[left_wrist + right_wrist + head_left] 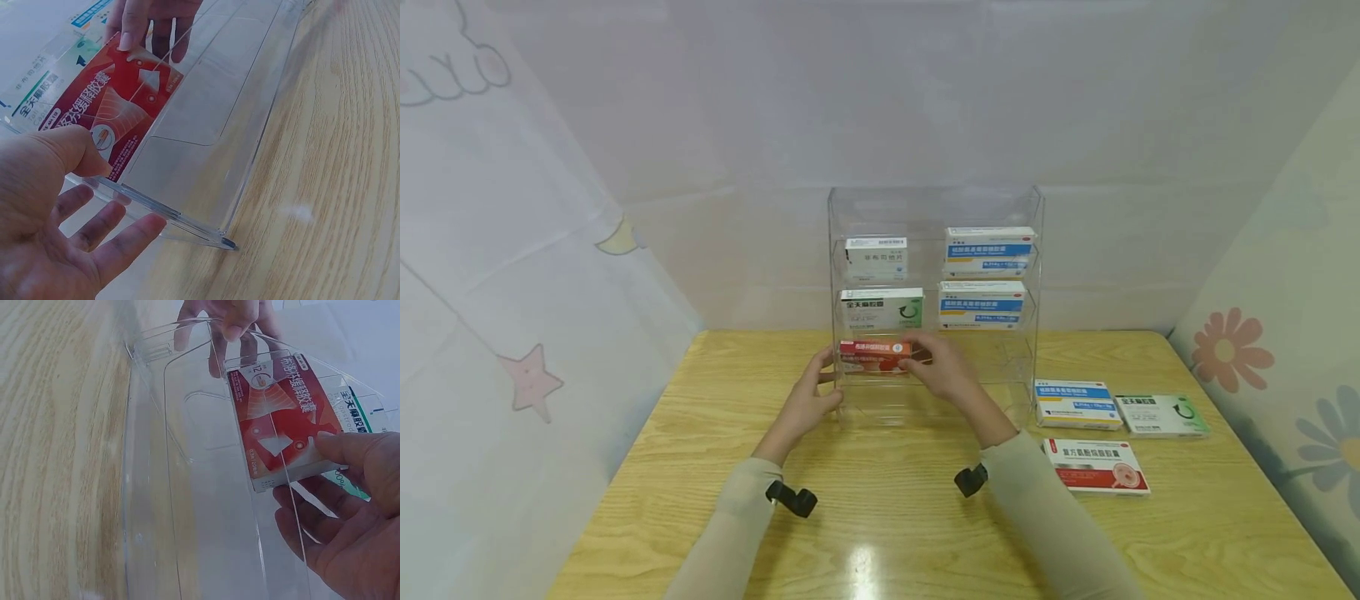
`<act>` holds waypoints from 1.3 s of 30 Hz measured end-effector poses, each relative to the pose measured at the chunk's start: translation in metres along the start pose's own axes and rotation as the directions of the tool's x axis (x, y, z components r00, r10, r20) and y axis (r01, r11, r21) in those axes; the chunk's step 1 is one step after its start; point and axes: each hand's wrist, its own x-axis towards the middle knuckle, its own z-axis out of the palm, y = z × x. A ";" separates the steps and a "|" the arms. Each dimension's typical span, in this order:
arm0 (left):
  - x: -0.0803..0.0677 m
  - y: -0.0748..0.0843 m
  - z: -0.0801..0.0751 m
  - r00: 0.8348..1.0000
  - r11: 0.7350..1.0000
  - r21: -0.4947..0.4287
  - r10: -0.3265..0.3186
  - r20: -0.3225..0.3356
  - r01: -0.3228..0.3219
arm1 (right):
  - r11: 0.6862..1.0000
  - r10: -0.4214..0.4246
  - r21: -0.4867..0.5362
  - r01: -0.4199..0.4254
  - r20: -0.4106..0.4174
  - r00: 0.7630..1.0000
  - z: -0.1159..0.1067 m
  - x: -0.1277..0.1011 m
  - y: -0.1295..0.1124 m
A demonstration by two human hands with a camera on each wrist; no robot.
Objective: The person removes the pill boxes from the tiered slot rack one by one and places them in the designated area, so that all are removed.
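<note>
A clear acrylic display rack (932, 204) stands upright at the back of the table. In its lower left tier sits a red medicine box (872, 357), printed face forward. My right hand (942, 367) pinches that box at its right end, thumb on the front and fingers behind, as the right wrist view shows with the hand (369, 487). At the rack's left side, my left hand (807, 404) grips the side panel's edge. The left wrist view has its thumb (87, 153) at the edge, near the box's end, and the other fingers outside the panel.
Above the red box are a green-and-white box (882, 310) and a white box (876, 258). Blue-and-white boxes (988, 250) fill two tiers at right. On the table to the right lie another blue-and-white box (1077, 404), a green-and-white box (1163, 415) and a red-and-white box (1096, 467).
</note>
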 end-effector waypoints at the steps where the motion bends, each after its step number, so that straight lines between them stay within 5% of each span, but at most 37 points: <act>1: 0.000 0.000 0.000 1.000 1.000 -0.002 0.002 -0.002 -0.002 | 1.000 0.000 0.002 0.000 -0.004 1.000 0.000 0.000 0.000; 16: -0.003 0.002 0.001 1.000 1.000 0.004 0.003 -0.003 -0.003 | 0.991 -0.039 0.120 0.050 -0.096 0.995 -0.018 -0.010 -0.009; 25: -0.003 0.002 0.001 1.000 1.000 0.007 -0.007 -0.004 0.007 | 0.954 -0.063 0.288 0.085 -0.086 0.994 -0.036 -0.022 -0.016; 39: -0.004 0.003 0.001 1.000 1.000 -0.016 -0.017 -0.002 0.017 | 0.928 -0.096 0.353 0.120 -0.083 0.992 -0.046 -0.041 -0.016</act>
